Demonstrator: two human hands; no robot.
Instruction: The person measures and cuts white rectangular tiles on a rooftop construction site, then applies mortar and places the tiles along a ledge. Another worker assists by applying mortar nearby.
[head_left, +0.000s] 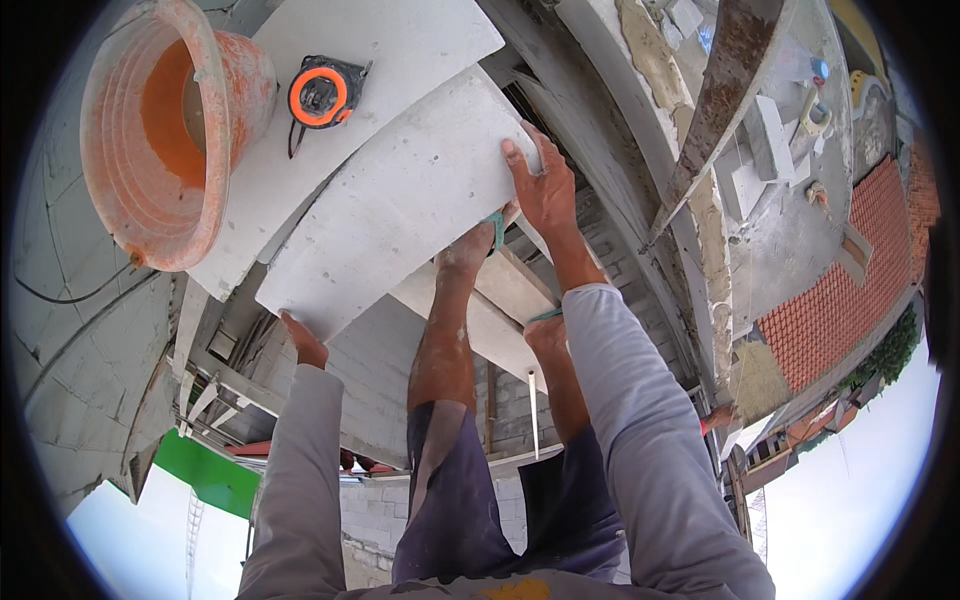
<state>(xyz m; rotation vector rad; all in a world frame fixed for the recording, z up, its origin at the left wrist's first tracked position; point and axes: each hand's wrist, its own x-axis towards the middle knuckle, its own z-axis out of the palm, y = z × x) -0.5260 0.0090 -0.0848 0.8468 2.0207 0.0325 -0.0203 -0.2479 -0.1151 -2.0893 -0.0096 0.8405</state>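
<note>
A long pale aerated concrete block [400, 185] lies slantwise in front of me, held at both ends. My left hand [303, 340] grips its lower left end, with only part of the fingers showing. At the far right end my right hand [545, 190] is closed round the edge, thumb on top and the other fingers partly hidden. Just beyond it, a black and orange tape measure [322, 92] rests on another pale block [410, 30]. An orange, mortar-stained bucket [215, 130] stands tilted in view at the upper left.
My feet in green sandals [495, 232] stand on narrow pale planks [515, 285] above a deep gap. A rusty metal beam [725, 110] crosses at the right. Beyond are block pieces [768, 140], a hand tool [855, 250] and a red tiled roof [845, 290].
</note>
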